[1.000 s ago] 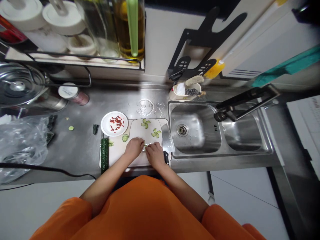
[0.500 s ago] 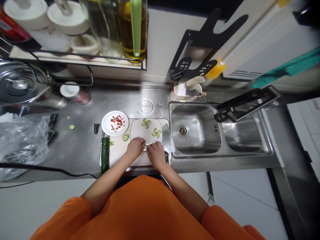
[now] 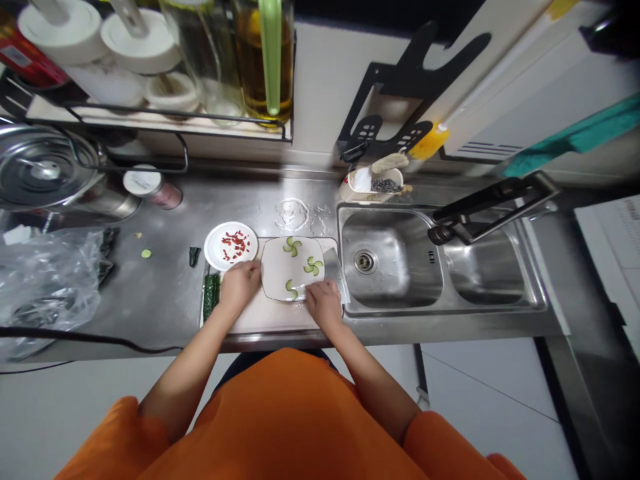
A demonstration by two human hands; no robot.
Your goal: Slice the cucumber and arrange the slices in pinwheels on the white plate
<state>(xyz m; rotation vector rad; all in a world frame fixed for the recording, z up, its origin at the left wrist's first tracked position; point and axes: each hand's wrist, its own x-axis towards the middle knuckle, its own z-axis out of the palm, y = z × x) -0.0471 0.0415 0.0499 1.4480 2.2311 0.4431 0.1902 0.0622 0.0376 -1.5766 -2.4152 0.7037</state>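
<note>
A white plate [image 3: 275, 260] rests on the cutting board [image 3: 270, 320]. On it are two pinwheels of cucumber slices [image 3: 292, 247] and a partial one of curved slices [image 3: 291, 289] near the front edge. My left hand [image 3: 241, 288] is closed left of the plate, fingertips on a bit of green cucumber. At the plate's front right corner my right hand [image 3: 324, 303] has its fingers bent together; what they hold, if anything, is hidden. A cleaver [image 3: 336, 270] lies beside the plate, its handle covered by that hand. A dark green cucumber [image 3: 211, 297] lies at the board's left.
Behind the board's left end stands a white dish [image 3: 217, 247] with red bits. Right is a double sink [image 3: 395, 260] with a black faucet [image 3: 467, 220]. Left are a plastic bag [image 3: 50, 280], a cucumber end [image 3: 194, 256] and a jar [image 3: 153, 187]. A condiment rack [image 3: 165, 119] overhangs the counter.
My left hand has moved left from the plate's front edge to the cucumber slices on the board. My right hand has shifted slightly right, and the curved slices near the front edge now show.
</note>
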